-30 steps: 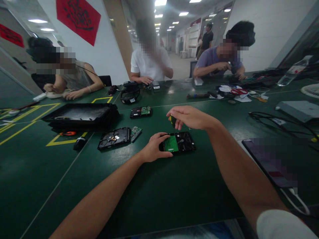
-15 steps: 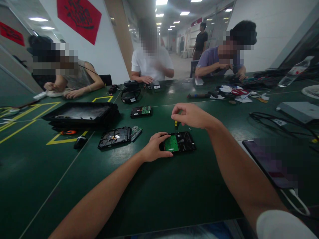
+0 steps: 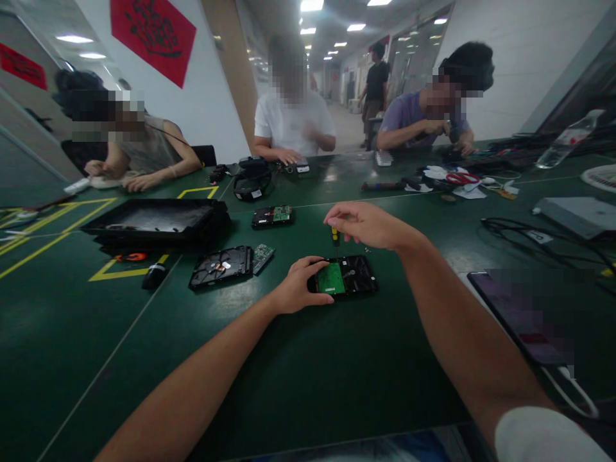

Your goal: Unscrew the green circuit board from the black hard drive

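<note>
Right hand (image 3: 363, 224) pinching a screwdriver (image 3: 335, 236) by its handle, left hand (image 3: 302, 285) clasping a hard drive (image 3: 359, 274) on the dark green table (image 3: 337, 366).

The drive lies flat, straight in front of the person, its long axis running side to side; the end with the green circuit board (image 3: 333, 278) points left, under the hand, and the bare black end points right. From here I see the left thumb along the near long edge and the fingers over the far one. The screwdriver stands nearly upright, handle up, shaft aimed down at the drive's far edge; whether its tip touches, I can't tell. Off to the left lie 2 more drives (image 3: 219, 268), a loose board (image 3: 263, 258) just beside the nearer.
</note>
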Motion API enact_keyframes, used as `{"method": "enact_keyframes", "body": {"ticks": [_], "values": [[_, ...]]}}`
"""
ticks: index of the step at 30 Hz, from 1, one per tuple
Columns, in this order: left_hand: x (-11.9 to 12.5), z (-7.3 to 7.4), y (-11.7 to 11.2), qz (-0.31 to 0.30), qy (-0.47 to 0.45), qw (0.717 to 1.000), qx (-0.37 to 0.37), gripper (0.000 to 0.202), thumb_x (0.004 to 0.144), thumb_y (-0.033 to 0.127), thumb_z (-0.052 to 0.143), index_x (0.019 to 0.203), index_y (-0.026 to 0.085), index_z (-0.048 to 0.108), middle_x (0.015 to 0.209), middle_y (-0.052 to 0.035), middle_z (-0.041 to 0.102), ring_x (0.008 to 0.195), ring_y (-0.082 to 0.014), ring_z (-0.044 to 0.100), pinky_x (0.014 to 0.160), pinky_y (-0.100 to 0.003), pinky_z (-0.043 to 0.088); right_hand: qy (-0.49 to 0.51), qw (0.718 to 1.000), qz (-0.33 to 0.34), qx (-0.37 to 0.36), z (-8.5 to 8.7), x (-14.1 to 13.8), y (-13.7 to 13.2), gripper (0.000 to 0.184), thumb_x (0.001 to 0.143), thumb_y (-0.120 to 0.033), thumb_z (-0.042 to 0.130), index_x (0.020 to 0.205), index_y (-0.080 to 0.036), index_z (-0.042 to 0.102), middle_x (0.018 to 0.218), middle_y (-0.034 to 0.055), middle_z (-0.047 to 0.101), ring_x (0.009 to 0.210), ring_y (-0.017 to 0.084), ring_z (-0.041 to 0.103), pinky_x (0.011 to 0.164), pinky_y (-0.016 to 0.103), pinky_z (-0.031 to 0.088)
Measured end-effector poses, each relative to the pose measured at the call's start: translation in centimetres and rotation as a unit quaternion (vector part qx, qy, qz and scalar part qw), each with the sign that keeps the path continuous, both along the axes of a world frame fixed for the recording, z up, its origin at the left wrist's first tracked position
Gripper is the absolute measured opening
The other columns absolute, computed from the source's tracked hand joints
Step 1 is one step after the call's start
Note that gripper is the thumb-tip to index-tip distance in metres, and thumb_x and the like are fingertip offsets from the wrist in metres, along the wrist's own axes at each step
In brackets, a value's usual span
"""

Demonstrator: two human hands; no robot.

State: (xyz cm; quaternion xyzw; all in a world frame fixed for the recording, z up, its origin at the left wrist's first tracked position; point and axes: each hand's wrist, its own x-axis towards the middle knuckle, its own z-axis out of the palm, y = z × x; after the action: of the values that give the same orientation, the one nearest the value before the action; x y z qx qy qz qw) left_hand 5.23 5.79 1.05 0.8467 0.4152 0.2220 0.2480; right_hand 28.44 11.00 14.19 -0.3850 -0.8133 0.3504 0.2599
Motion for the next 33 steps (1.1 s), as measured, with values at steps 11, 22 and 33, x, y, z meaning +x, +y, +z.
{"method": "enact_keyframes", "body": {"ticks": [11,22,33], "values": [[-0.06,-0.12,0.06,0.0,-0.004,1.0,-0.004,0.087,0.076,0.06,0.084,0.15,0.027,0.052,0.153,-0.0139,0.048,0.144,-0.0388,0.043,0.122,-0.057,0.034,0.012,0.999,-0.037,0.023,-0.06,-0.27,-0.25,0.019,0.095,-0.039,0.063,0.095,-0.02,0.066,0.099,0.0028,0.074,0.052,0.007,0.056,0.051,0.024,0.044],[-0.07,-0.16,0.1,0.001,0.0,1.0,-0.004,0.087,0.075,0.06,0.084,0.149,0.028,0.052,0.153,-0.0137,0.049,0.144,-0.0387,0.043,0.121,-0.058,0.034,0.046,0.998,0.005,-0.035,0.07,-0.33,-0.17,0.021,0.1,-0.037,0.057,0.108,-0.02,0.066,0.09,0.003,0.07,0.059,0.011,0.061,0.051,0.024,0.046],[-0.12,-0.16,0.07,0.002,-0.003,1.0,-0.005,0.088,0.075,0.061,0.084,0.15,0.029,0.052,0.154,-0.0131,0.048,0.144,-0.0393,0.043,0.122,-0.058,0.034,0.016,0.997,-0.078,0.009,0.05,-0.48,-0.18,0.012,0.092,-0.032,0.066,0.093,-0.019,0.066,0.09,0.003,0.075,0.05,0.008,0.058,0.05,0.025,0.043]]}}
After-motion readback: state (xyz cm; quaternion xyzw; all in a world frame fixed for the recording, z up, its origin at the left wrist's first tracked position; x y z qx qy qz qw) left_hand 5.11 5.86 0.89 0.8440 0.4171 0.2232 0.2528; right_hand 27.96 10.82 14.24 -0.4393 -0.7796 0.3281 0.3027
